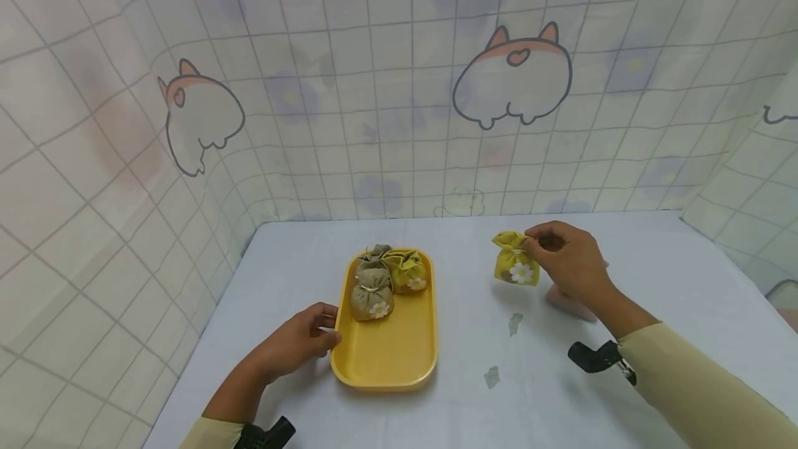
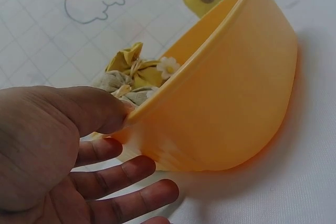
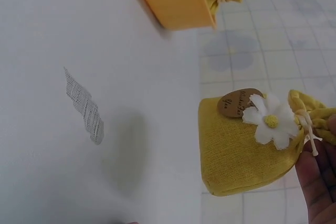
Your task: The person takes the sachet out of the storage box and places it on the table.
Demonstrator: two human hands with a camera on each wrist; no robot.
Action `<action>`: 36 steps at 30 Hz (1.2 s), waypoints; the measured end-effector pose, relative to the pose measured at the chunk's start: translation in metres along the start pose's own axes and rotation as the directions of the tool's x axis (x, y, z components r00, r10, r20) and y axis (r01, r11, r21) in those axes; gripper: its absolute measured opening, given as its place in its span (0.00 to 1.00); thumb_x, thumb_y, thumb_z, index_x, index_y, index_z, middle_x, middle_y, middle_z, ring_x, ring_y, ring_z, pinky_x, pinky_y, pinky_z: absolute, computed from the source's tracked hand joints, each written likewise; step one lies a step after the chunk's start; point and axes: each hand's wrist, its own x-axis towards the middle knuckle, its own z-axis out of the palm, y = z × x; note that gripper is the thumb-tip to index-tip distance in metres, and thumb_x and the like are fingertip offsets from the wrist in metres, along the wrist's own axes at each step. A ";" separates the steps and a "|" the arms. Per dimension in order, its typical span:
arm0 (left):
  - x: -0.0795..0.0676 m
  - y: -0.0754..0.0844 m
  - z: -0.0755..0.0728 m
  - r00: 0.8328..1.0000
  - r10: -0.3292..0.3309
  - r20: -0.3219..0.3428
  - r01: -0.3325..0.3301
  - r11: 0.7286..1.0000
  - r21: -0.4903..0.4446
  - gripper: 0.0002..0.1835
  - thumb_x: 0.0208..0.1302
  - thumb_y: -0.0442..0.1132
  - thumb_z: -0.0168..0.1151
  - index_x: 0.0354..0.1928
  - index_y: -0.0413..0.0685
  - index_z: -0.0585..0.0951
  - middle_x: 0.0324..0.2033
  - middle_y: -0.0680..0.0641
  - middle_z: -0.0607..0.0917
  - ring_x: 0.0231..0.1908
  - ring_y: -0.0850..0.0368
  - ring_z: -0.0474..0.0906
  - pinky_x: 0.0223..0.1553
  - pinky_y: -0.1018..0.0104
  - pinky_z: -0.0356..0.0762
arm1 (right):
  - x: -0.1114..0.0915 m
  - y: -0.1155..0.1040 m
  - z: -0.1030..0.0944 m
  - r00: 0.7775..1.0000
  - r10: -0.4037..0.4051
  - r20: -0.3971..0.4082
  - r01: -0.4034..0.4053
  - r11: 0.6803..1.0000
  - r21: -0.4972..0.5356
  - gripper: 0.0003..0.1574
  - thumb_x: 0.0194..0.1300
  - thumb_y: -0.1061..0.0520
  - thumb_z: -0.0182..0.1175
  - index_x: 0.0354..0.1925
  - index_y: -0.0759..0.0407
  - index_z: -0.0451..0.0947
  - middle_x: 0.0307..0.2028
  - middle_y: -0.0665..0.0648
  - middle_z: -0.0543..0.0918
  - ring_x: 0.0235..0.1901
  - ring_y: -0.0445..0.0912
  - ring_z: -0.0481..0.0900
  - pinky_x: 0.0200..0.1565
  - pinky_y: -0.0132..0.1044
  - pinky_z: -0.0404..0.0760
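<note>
My right hand (image 1: 570,258) pinches a yellow drawstring pouch (image 1: 508,270) by its gathered neck, holding it up over the table right of the tray. A white fabric daisy and a small brown tag show on this pouch in the right wrist view. At the left side of a yellow tray (image 1: 399,355), my left hand (image 1: 299,341) touches the rim with its thumb, the other fingers loosely extended beside the outer wall. Inside the tray's far part lie grey-brown pouches (image 1: 369,300) and another yellow pouch (image 1: 408,267), both kinds with white flowers.
A pinkish thing (image 1: 569,303) lies on the table under my right forearm, partly hidden by it. Two grey patches (image 1: 492,377) mark the white tablecloth (image 1: 461,338). A tile-patterned curtain (image 1: 386,123) rises behind the table and along its sides.
</note>
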 end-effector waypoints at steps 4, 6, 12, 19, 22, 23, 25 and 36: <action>-0.001 -0.001 0.000 1.000 0.008 0.005 -0.008 1.000 -0.001 0.24 0.69 0.42 0.68 0.63 0.45 0.75 0.57 0.46 0.82 0.55 0.49 0.80 0.48 0.54 0.84 | -0.001 0.004 -0.001 1.000 0.003 -0.008 -0.003 1.000 -0.009 0.21 0.72 0.43 0.63 0.51 0.56 0.83 0.47 0.58 0.87 0.48 0.52 0.83 0.49 0.44 0.79; -0.001 -0.001 0.000 1.000 0.011 0.008 -0.011 1.000 -0.001 0.24 0.69 0.42 0.68 0.63 0.45 0.74 0.57 0.46 0.82 0.54 0.49 0.81 0.48 0.54 0.84 | 0.000 0.006 -0.002 1.000 0.006 -0.010 -0.006 1.000 -0.010 0.21 0.72 0.43 0.63 0.51 0.57 0.83 0.47 0.59 0.87 0.48 0.53 0.83 0.49 0.46 0.79; -0.002 -0.001 0.000 1.000 0.015 0.014 -0.015 1.000 -0.004 0.23 0.70 0.42 0.67 0.63 0.44 0.74 0.57 0.46 0.82 0.53 0.49 0.81 0.48 0.54 0.84 | -0.001 0.010 -0.003 1.000 0.002 -0.019 -0.002 1.000 -0.031 0.20 0.73 0.44 0.62 0.51 0.57 0.83 0.47 0.59 0.86 0.48 0.54 0.83 0.48 0.46 0.80; -0.002 -0.001 0.000 1.000 0.013 0.015 -0.013 1.000 -0.003 0.23 0.70 0.41 0.67 0.63 0.44 0.74 0.57 0.45 0.82 0.53 0.49 0.81 0.47 0.54 0.85 | -0.001 0.014 -0.004 0.999 0.006 -0.040 -0.008 0.999 -0.042 0.18 0.75 0.47 0.60 0.50 0.59 0.82 0.45 0.59 0.87 0.44 0.52 0.83 0.42 0.37 0.80; -0.001 -0.002 0.000 1.000 0.015 0.017 -0.015 1.000 -0.006 0.24 0.70 0.42 0.67 0.63 0.44 0.74 0.57 0.45 0.82 0.53 0.49 0.81 0.47 0.54 0.85 | 0.000 0.014 -0.003 1.000 0.007 -0.018 -0.008 0.999 -0.036 0.18 0.75 0.46 0.59 0.50 0.59 0.82 0.46 0.59 0.87 0.45 0.53 0.83 0.44 0.39 0.81; -0.001 -0.002 0.000 1.000 0.017 0.019 -0.017 1.000 -0.008 0.24 0.70 0.42 0.67 0.63 0.44 0.74 0.57 0.45 0.82 0.53 0.49 0.81 0.47 0.54 0.85 | 0.000 0.014 -0.003 1.000 0.006 -0.008 -0.006 0.999 -0.036 0.18 0.76 0.46 0.59 0.50 0.59 0.82 0.46 0.59 0.87 0.46 0.53 0.83 0.46 0.42 0.80; -0.001 -0.003 0.000 1.000 0.018 0.022 -0.018 1.000 -0.012 0.24 0.70 0.42 0.67 0.64 0.43 0.74 0.57 0.45 0.82 0.53 0.49 0.81 0.47 0.54 0.85 | 0.000 0.013 -0.002 1.000 0.005 0.012 -0.005 0.999 -0.032 0.18 0.76 0.46 0.59 0.50 0.59 0.81 0.46 0.59 0.87 0.46 0.54 0.83 0.48 0.49 0.80; -0.002 0.001 -0.001 1.000 0.019 0.014 -0.019 1.000 -0.012 0.23 0.70 0.40 0.67 0.63 0.44 0.74 0.56 0.45 0.82 0.53 0.49 0.81 0.47 0.55 0.85 | 0.005 0.003 0.006 0.996 0.005 0.092 -0.006 1.000 0.007 0.17 0.76 0.46 0.60 0.52 0.56 0.81 0.48 0.56 0.87 0.47 0.51 0.83 0.46 0.38 0.82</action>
